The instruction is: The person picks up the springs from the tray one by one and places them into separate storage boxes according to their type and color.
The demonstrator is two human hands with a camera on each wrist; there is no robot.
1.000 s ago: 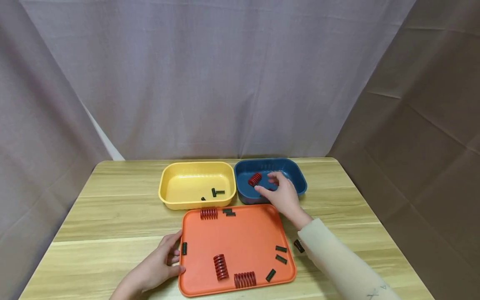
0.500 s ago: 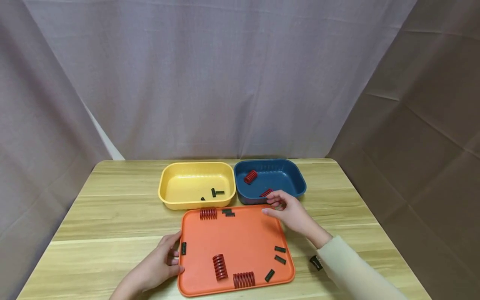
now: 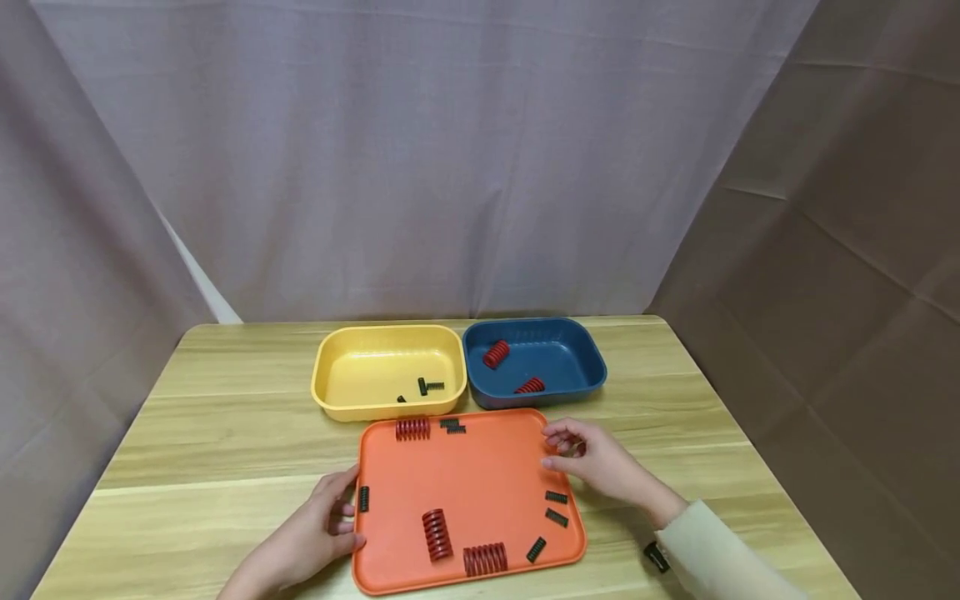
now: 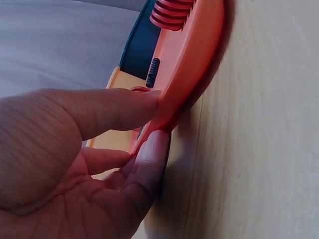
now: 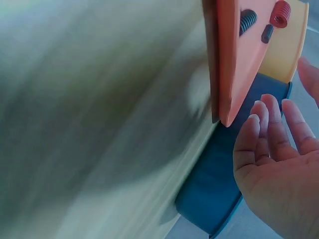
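An orange tray [image 3: 487, 479] carries large red coil springs, one lying near the front middle [image 3: 437, 535], and several small dark springs, one close to the right rim [image 3: 557, 517]. At the tray's left edge my left hand [image 3: 322, 517] grips the rim; the left wrist view shows thumb and fingers on either side of the edge. My right hand [image 3: 600, 458] hovers by the tray's right edge, fingers loosely bent with nothing between them. Two red springs, one of them at the left [image 3: 496, 354], lie in the blue bin [image 3: 573, 337].
A yellow bin [image 3: 337, 350] holds a few small dark springs [image 3: 423, 386] and stands directly left of the blue bin, behind the tray. A small black object [image 3: 656, 557] lies on the wooden table [image 3: 202, 442], partly covered by the right sleeve [image 3: 712, 550]. Grey curtains surround the table.
My right hand has drawn back from above the blue bin toward the tray's right edge, uncovering the second red spring in the bin. The left hand stays on the rim.
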